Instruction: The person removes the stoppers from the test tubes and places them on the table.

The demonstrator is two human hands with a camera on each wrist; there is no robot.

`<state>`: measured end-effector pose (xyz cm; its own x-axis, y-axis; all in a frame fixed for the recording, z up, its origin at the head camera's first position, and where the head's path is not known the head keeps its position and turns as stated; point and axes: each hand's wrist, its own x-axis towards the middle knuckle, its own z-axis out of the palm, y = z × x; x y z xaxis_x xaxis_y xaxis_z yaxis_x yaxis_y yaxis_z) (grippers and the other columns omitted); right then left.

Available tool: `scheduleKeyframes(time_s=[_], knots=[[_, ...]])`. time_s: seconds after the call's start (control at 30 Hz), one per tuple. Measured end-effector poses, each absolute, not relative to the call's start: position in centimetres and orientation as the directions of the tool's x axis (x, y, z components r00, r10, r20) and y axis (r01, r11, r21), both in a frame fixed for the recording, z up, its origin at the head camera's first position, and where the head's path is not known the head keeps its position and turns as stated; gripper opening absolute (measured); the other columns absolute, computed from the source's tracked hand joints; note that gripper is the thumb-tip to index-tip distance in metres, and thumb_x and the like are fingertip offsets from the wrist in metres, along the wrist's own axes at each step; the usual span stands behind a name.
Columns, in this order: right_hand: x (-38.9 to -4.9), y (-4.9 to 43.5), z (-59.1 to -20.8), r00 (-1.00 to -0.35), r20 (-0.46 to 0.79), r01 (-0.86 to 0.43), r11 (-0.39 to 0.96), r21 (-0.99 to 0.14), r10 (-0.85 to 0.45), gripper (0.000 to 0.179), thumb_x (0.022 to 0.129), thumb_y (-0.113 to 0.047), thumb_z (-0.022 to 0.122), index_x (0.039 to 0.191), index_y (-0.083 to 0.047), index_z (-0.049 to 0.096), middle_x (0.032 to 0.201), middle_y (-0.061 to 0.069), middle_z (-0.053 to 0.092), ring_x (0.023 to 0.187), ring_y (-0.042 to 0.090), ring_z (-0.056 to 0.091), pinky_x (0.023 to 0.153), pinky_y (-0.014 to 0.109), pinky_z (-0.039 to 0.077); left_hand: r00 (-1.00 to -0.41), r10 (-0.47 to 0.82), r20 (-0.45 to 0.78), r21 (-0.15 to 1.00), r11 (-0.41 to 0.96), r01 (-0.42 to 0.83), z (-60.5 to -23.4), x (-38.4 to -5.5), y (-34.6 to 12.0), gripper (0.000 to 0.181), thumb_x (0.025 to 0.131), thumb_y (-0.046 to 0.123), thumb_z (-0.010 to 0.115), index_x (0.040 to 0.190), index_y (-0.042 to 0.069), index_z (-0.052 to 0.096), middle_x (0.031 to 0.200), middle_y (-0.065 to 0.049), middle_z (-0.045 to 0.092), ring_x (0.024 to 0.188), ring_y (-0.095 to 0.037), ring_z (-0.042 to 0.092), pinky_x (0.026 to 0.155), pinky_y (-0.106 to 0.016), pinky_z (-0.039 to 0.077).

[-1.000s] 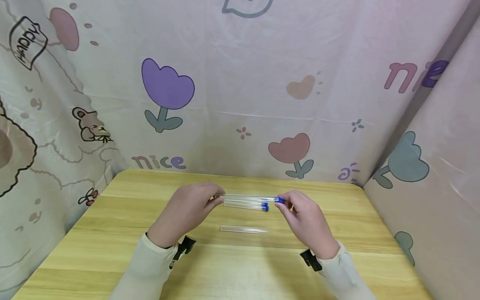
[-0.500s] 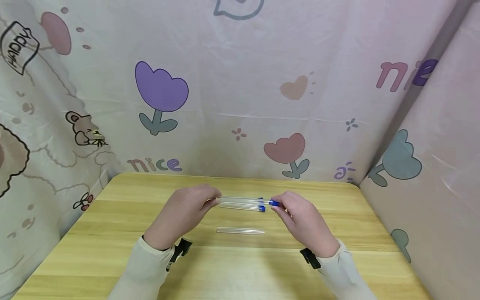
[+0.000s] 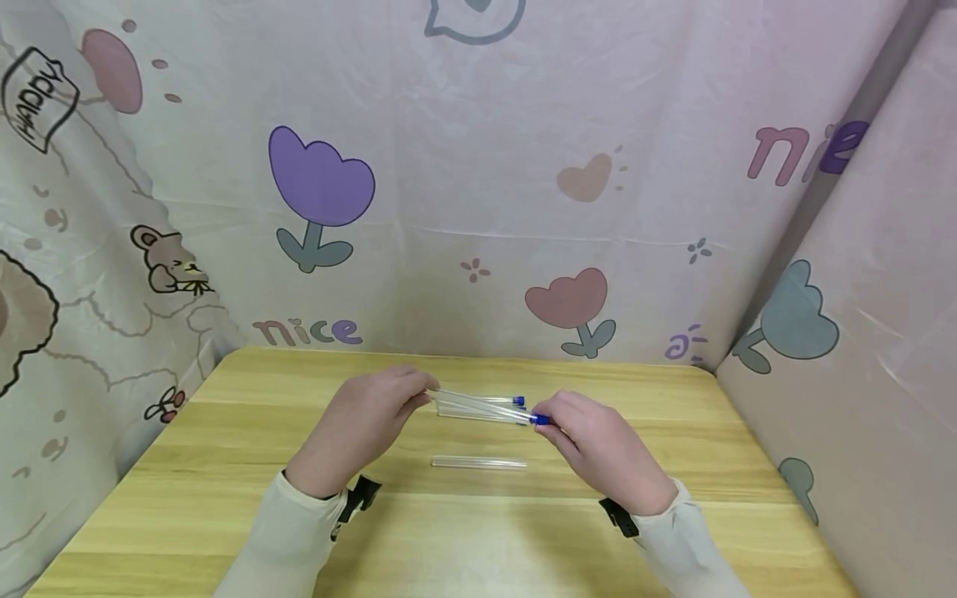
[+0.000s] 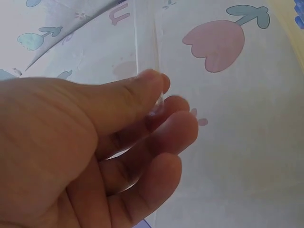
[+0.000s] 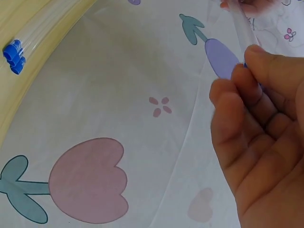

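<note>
Head view: one clear tube [image 3: 486, 406], meeting a blue cap [image 3: 539, 419], aslant above worktop [image 3: 478, 540]; left hand [image 3: 366, 428] pinches tube, right hand [image 3: 606, 453] pinches cap. Beneath: capped tubes [image 3: 517, 400], apparently finished. Nearer: uncapped tube [image 3: 478, 462], apparently outstanding.

Left wrist view: tube's clear end between thumb and finger.

Right wrist view: cap mostly hidden; seating cannot be told.

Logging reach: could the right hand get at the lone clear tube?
Likely yes: nothing shows between the right hand and the lone clear tube, though the fingers pinch a blue end.
</note>
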<state>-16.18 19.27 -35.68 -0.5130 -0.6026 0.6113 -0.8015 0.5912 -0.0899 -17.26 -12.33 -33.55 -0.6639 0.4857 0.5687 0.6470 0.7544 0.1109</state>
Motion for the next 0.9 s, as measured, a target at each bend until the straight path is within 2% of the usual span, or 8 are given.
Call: scheduleKeyframes(time_s=[0.17, 0.47, 0.77, 0.9], knots=[[-16.04, 19.05, -35.80, -0.522, 0.589, -0.809, 0.577, -0.113, -0.617, 0.020, 0.090, -0.008, 0.080, 0.105, -0.012, 0.068, 0.094, -0.009, 0.062, 0.079, 0.004, 0.055, 0.069, 0.017, 0.051, -0.672, 0.468, 0.574, 0.104, 0.772, 0.626, -33.43, -17.16, -12.42, 0.018, 0.088, 0.010, 0.083, 0.104, 0.013, 0.077, 0.095, 0.004, 0.075, 0.076, -0.011, 0.071, 0.067, -0.028, 0.058], [-16.06, 19.08, -35.96, -0.515, 0.672, -0.773, 0.627, -0.095, -0.533, 0.018, 0.089, -0.009, 0.081, 0.102, -0.010, 0.069, 0.090, -0.009, 0.063, 0.072, 0.003, 0.053, 0.061, 0.014, 0.046, -0.676, 0.480, 0.559, 0.107, 0.766, 0.633, -33.47, -17.06, -12.23, 0.016, 0.087, 0.013, 0.084, 0.101, 0.015, 0.077, 0.094, 0.005, 0.074, 0.077, -0.010, 0.069, 0.067, -0.029, 0.057], [-15.86, 18.99, -35.84, -0.593, 0.672, -0.700, 0.697, -0.156, -0.444, 0.018, 0.088, -0.008, 0.083, 0.102, -0.010, 0.071, 0.087, -0.009, 0.062, 0.071, 0.001, 0.052, 0.058, 0.016, 0.048, -0.691, 0.489, 0.532, 0.127, 0.761, 0.636, -33.37, -16.85, -12.10, 0.011, 0.090, 0.015, 0.082, 0.099, 0.016, 0.075, 0.094, 0.008, 0.073, 0.077, -0.007, 0.066, 0.068, -0.027, 0.056], [-15.89, 19.00, -35.81, -0.602, 0.674, -0.688, 0.707, -0.165, -0.428, 0.018, 0.088, -0.009, 0.082, 0.102, -0.011, 0.071, 0.087, -0.008, 0.063, 0.073, 0.001, 0.054, 0.060, 0.017, 0.050, -0.692, 0.491, 0.529, 0.127, 0.760, 0.637, -33.38, -16.88, -12.03, 0.011, 0.091, 0.015, 0.081, 0.100, 0.016, 0.075, 0.095, 0.007, 0.074, 0.078, -0.007, 0.067, 0.068, -0.027, 0.056]])
